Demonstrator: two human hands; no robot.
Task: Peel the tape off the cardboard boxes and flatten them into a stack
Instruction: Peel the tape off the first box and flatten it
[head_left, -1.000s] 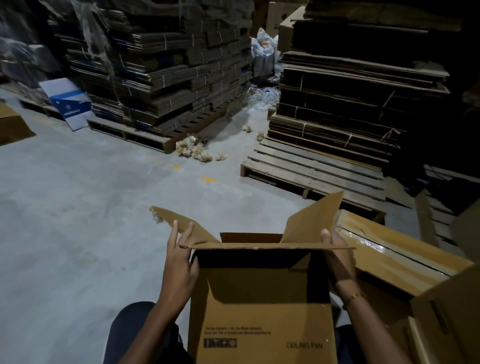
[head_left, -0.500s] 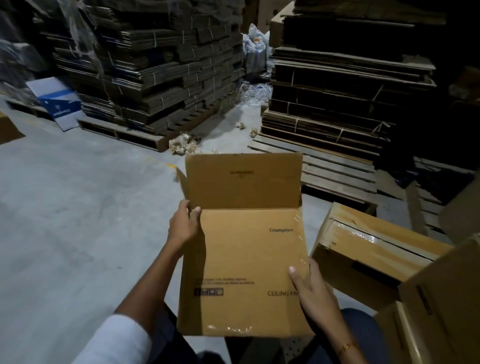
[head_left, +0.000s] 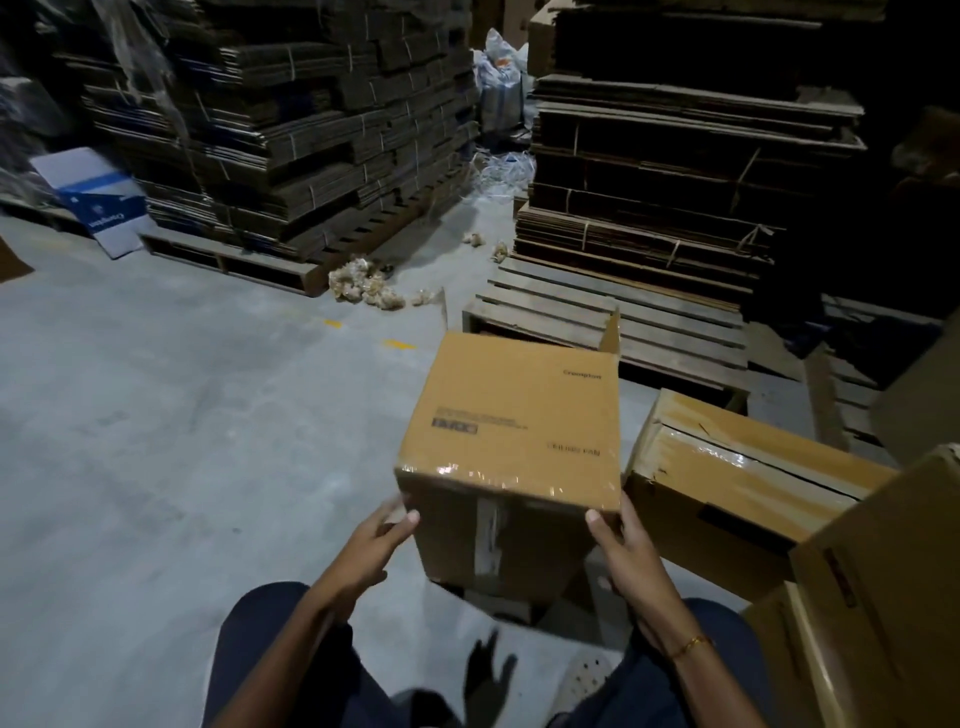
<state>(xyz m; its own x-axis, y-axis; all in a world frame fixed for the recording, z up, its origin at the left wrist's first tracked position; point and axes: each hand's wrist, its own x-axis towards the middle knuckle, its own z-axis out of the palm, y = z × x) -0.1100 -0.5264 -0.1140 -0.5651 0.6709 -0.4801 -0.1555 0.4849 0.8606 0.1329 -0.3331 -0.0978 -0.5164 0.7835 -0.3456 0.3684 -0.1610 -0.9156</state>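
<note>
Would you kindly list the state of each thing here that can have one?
Held box: still boxed, far flaps open, near face taped.
Tape: still stuck on.
Left hand: holds the box's left corner.
Right hand: holds its right corner.
Second box: closed, taped, on the floor.
Pallet: front bare, flattened stacks behind.

A bare wooden slatted pallet lies ahead of me on the grey concrete floor. Left of it sit pale crumpled paper scraps, and a blue-and-white printed carton leans further left.
</note>
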